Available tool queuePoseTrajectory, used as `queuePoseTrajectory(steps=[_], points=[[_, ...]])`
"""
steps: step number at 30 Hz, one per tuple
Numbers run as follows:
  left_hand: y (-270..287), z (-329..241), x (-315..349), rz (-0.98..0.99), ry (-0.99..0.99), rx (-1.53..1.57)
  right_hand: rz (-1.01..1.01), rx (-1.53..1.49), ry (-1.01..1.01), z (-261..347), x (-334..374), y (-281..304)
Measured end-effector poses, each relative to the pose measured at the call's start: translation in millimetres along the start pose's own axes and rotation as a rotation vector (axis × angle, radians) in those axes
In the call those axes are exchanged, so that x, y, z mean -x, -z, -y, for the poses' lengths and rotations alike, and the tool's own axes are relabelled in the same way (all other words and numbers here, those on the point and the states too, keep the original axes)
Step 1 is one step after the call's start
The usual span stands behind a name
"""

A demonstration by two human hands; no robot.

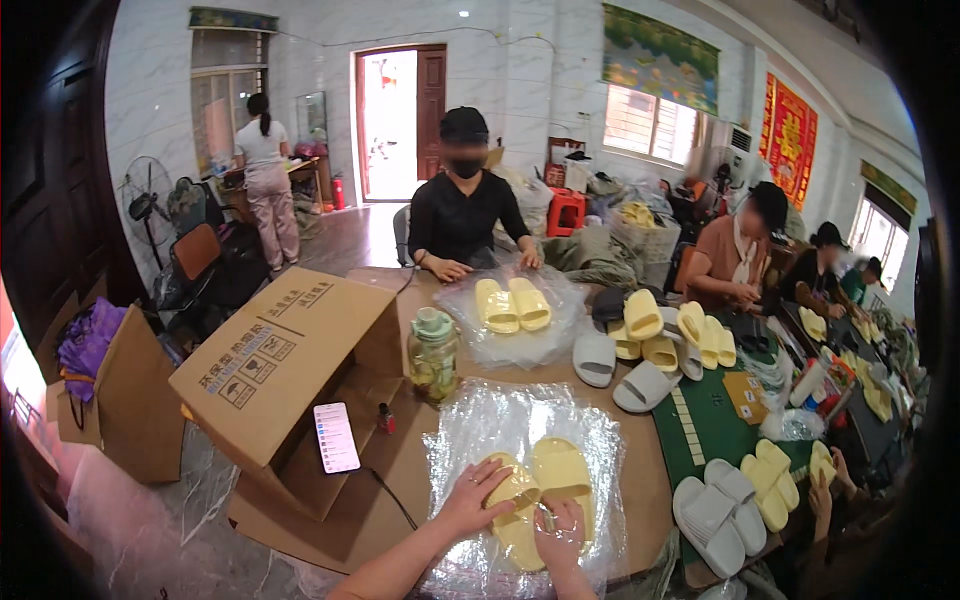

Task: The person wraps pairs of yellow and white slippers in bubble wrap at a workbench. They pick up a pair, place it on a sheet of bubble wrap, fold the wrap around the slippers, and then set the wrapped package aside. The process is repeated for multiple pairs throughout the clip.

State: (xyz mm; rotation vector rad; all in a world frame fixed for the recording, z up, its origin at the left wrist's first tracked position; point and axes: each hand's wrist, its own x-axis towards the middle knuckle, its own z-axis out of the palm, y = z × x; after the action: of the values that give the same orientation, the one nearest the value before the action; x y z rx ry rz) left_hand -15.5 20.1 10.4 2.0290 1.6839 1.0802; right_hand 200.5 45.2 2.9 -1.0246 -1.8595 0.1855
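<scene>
A pair of pale yellow slippers lies on clear plastic bags (pixel 455 430) at the table's near edge. My left hand (pixel 476 500) rests on the left yellow slipper (pixel 518 540), its fingers stretched across the strap. Beside it, my right hand (pixel 560 535) is closed at the opening of the right yellow slipper (pixel 562 466). A small pale, shiny bit shows at its fingertips, too small to name.
An open cardboard box (pixel 290 350), phone (pixel 336 438), small red bottle (pixel 386 418) and green-lidded jar (pixel 432 355) stand to the left. Across the table, a person in black (pixel 468 215) sits behind another yellow pair (pixel 512 305). Grey slippers (pixel 712 515) lie right, near other workers.
</scene>
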Motion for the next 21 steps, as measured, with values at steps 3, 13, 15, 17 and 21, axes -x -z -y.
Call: queuePoseTrajectory(steps=[3, 13, 15, 17, 21], points=[[-0.5, 2.0, 1.5, 0.002, -0.005, -0.012, 0.009, -0.010, 0.009, 1.0, 0.1, -0.8], [-0.6, 2.0, 0.7, 0.013, 0.009, -0.033, 0.007, -0.029, 0.017, 0.3, 0.7, -1.0], [-1.1, 2.4, 0.9, 0.010, 0.004, -0.034, 0.013, -0.022, 0.019, -1.0, 1.8, -1.2], [-1.3, 2.8, 1.2, 0.008, 0.006, -0.031, 0.024, -0.021, 0.012, -0.6, 0.5, -1.1], [1.4, -1.0, 0.9, 0.007, 0.009, -0.017, 0.012, -0.027, 0.002, 1.7, 0.3, -0.1]])
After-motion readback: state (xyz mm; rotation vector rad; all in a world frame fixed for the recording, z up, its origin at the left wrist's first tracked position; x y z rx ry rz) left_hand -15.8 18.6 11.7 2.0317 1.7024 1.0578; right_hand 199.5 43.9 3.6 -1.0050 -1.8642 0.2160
